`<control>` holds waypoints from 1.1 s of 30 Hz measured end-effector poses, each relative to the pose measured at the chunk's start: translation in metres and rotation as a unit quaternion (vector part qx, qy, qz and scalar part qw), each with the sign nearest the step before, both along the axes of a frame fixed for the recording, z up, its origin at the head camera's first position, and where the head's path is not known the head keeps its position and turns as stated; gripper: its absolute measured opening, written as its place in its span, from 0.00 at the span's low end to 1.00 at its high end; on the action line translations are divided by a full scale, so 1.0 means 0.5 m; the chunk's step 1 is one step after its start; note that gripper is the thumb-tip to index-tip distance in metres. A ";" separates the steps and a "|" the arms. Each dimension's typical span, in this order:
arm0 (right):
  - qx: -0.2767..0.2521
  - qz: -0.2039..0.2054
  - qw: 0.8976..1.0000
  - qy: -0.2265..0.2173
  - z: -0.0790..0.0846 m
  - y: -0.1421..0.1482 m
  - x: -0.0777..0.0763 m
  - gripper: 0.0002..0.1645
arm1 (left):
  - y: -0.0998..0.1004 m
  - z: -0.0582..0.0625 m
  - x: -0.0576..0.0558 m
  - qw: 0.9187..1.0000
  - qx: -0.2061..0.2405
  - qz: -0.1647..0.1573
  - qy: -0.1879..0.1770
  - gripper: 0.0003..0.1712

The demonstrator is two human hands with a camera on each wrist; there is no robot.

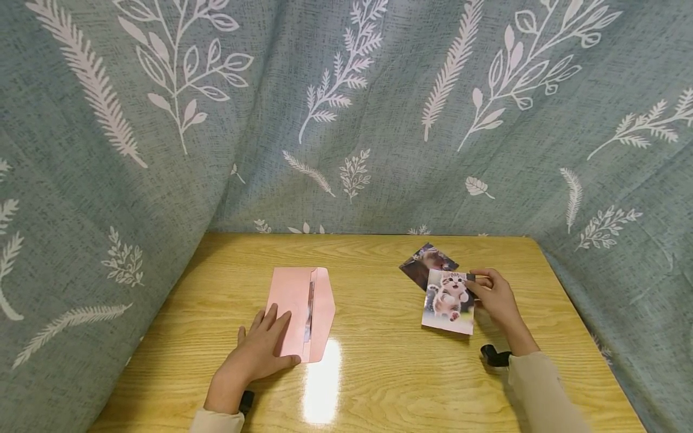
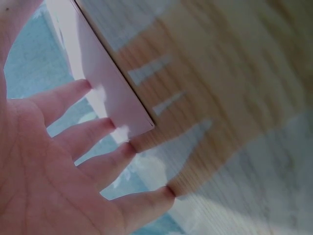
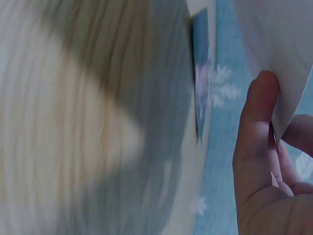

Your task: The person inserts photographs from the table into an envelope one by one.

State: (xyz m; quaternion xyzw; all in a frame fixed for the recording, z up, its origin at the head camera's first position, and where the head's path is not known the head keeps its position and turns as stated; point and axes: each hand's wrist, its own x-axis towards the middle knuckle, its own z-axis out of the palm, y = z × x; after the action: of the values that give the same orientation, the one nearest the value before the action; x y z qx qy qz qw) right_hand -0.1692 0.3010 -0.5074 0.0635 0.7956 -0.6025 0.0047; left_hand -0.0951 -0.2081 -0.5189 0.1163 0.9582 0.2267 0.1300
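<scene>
Envelope in pink, flat on the wood table, and I've got its flap folded out to the right! Inside its slot I see a strip of a picture, the rest hidden. On the envelope's near left part rests the left hand, fingers spread apart. Well to the envelope's right, the right hand pinches a kitten photo between thumb and fingers at one edge. Also right of the envelope, a darker photo lies partly covered by the kitten one.
</scene>
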 end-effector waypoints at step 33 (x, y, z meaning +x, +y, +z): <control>-0.058 0.058 0.996 0.033 -0.019 -0.255 -0.075 0.22 | -0.001 -0.002 0.000 1.000 0.003 0.005 0.005 0.57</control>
State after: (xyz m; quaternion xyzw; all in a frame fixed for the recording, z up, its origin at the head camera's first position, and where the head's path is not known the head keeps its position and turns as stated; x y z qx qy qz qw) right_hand -0.2066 0.1735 -0.5167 -0.0033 0.7613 -0.6481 0.0175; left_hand -0.0948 -0.2084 -0.5200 0.1128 0.9588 0.2295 0.1241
